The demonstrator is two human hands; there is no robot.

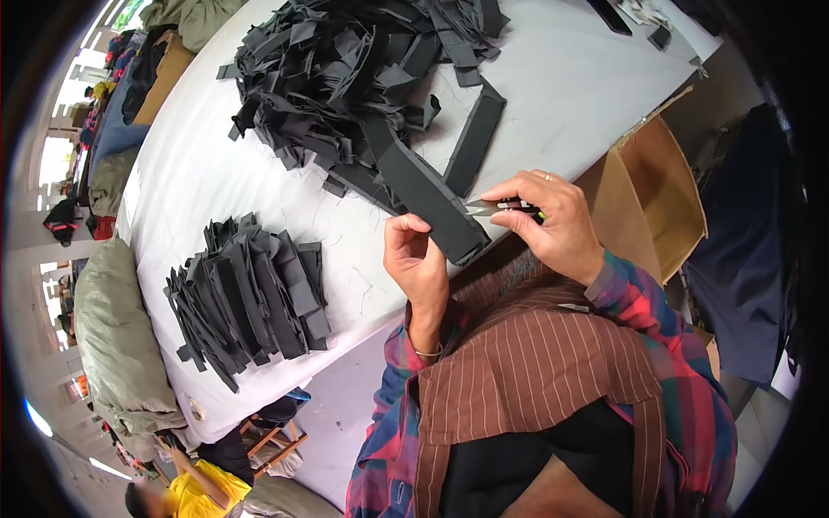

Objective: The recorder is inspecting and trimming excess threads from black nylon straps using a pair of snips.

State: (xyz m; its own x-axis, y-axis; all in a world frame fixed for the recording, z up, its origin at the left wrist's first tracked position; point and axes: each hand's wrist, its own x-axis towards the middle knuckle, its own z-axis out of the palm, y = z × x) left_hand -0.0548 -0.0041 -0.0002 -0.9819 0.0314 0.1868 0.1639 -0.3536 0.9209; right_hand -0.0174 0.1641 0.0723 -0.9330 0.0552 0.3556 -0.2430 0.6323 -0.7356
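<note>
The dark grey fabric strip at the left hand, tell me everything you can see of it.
The dark grey fabric strip is long, narrow and matte, and looks layered or folded, especially at its near end. It slants over the white table, its far end at the heaped pile of similar pieces, its near end by the table's edge. The left hand pinches its left edge near that end. Snips in the right hand point at its right edge; contact is unclear.

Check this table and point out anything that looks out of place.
Loose threads litter the white tabletop, looking like untidied scraps. The big heap of dark strips lies jumbled, unlike the smaller, neater row at lower left.
</note>
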